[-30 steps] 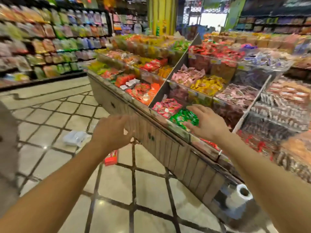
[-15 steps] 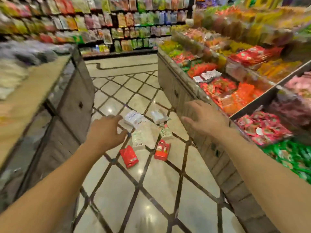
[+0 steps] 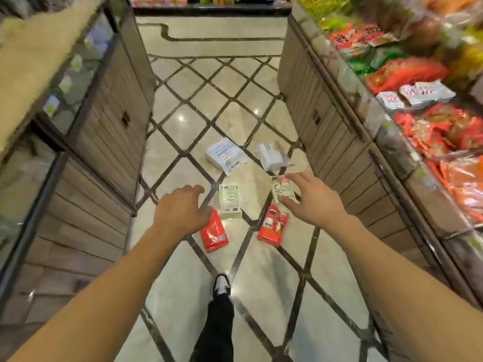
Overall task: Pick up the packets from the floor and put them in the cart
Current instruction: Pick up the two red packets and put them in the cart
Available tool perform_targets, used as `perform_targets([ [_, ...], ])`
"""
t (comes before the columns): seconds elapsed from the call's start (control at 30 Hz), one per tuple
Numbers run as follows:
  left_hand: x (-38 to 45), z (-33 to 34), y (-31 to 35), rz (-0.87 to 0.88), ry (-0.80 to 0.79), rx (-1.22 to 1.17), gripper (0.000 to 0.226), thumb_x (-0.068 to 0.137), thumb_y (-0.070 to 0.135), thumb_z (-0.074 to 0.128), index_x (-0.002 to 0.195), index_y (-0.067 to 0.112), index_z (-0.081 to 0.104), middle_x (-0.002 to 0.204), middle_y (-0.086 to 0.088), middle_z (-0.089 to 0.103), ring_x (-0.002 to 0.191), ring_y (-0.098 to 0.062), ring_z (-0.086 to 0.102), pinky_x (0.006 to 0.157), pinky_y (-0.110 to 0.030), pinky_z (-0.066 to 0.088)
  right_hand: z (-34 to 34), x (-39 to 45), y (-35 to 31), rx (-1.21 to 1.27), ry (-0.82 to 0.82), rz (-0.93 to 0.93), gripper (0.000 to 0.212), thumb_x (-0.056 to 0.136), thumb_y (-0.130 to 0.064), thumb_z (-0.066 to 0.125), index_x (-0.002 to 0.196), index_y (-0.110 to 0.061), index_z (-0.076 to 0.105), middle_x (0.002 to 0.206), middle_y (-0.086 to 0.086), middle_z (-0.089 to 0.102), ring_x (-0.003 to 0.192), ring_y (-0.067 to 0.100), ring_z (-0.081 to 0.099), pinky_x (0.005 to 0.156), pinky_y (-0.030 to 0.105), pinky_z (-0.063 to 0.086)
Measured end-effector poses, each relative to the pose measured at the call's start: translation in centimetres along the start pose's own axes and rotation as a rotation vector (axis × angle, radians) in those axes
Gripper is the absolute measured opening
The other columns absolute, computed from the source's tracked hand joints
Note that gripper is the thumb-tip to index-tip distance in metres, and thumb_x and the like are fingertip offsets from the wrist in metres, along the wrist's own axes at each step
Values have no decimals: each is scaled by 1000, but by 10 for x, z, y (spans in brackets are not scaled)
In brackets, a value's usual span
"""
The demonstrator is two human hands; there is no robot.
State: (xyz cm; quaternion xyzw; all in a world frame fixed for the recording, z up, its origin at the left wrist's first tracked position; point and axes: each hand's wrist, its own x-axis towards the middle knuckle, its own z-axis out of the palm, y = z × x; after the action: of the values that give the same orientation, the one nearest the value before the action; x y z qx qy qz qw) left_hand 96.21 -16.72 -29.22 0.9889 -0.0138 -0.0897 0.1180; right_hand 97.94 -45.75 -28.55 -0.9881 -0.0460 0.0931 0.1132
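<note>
Turning away from the sweet bins, you now face straight down the aisle, and the packets that sat only at the edge of your view a second ago are gathered on the floor (image 3: 183,270) ahead of your shoe (image 3: 221,284). That means the search is over and the reach can begin.

At the left of the frame stands a wood-panelled display unit (image 3: 104,131). Next comes your left hand (image 3: 180,212), empty, its fingers loosely curled and parted; half a second ago it hung higher, and now it hovers over the top edge of the left red packet (image 3: 213,235). Just right of that lies a pale green-labelled packet (image 3: 229,201), and above it, at frame centre, a white packet (image 3: 226,155).

Further right sits a second red packet (image 3: 273,227), with a small pale packet (image 3: 281,188) above it and another white packet (image 3: 271,154) beyond. Your right hand (image 3: 311,199) is spread wide and empty, fingertips over that small pale packet; whether it touches, I cannot tell.

Along the right of the frame runs the stocked shelf (image 3: 407,118). No cart is in view, so I judge nothing is collected yet and all six packets remain to lift.
</note>
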Motion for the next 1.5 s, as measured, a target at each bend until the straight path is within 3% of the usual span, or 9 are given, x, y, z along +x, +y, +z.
perform_targets([
  [0.27,182,121,-43,-61,-192,-42,34,90,44,58,118,25,65,108,-2,74,99,-29,71,79,-39,51,119,163,35,32,-227,185,67,96,-56,57,154,-27,42,156,3,48,137,29,50,100,45,52],
  [0.47,257,262,-83,-134,-377,-75,44,88,41,58,131,31,61,120,-1,72,110,-30,68,89,-41,54,252,234,85,68,-386,270,66,96,-53,59,153,-26,41,146,8,55,128,33,57,97,47,53],
  [0.6,290,380,-124,-169,-499,-15,47,86,44,56,130,31,56,105,2,73,108,-30,68,93,-45,53,369,282,134,68,-478,291,65,97,-56,54,153,-28,39,151,8,52,132,34,55,103,49,50],
  [0.9,370,639,-216,-245,-484,255,66,96,62,38,147,19,38,131,-14,61,118,-38,62,95,-50,51,615,357,264,36,-461,569,67,97,-55,55,151,-20,36,145,16,52,129,41,52,102,52,47],
  [1.0,378,689,-238,-471,-420,33,93,85,84,34,159,35,5,149,-24,45,127,-50,53,103,-61,43,670,365,294,156,-371,879,96,91,-64,61,158,-12,16,148,24,45,137,45,42,108,56,38],
  [1.1,383,715,-246,-633,-306,-459,117,64,91,58,153,53,-9,151,-21,48,127,-51,55,106,-63,39,707,371,313,525,-314,1054,102,84,-56,77,149,-2,20,143,25,52,129,45,54,106,54,44],
  [1.27,388,730,-242,-810,-160,-861,152,41,62,96,155,41,-3,128,1,54,113,-26,58,107,-53,44,728,373,317,858,-200,1133,104,63,-50,93,139,-1,42,132,20,64,115,41,67,100,58,53],
  [1.4,395,728,-240,-903,-123,-894,128,21,60,98,131,15,52,111,0,71,99,-23,70,99,-50,53,722,382,297,763,-164,1053,96,65,-60,90,128,-16,32,129,17,59,109,38,64,93,52,54],
  [1.5,397,708,-230,-846,-105,-745,112,32,58,97,129,15,61,121,-9,71,114,-31,66,101,-52,52,704,388,279,613,-140,949,100,66,-63,87,137,-17,35,127,19,52,116,44,59,99,51,49],
])
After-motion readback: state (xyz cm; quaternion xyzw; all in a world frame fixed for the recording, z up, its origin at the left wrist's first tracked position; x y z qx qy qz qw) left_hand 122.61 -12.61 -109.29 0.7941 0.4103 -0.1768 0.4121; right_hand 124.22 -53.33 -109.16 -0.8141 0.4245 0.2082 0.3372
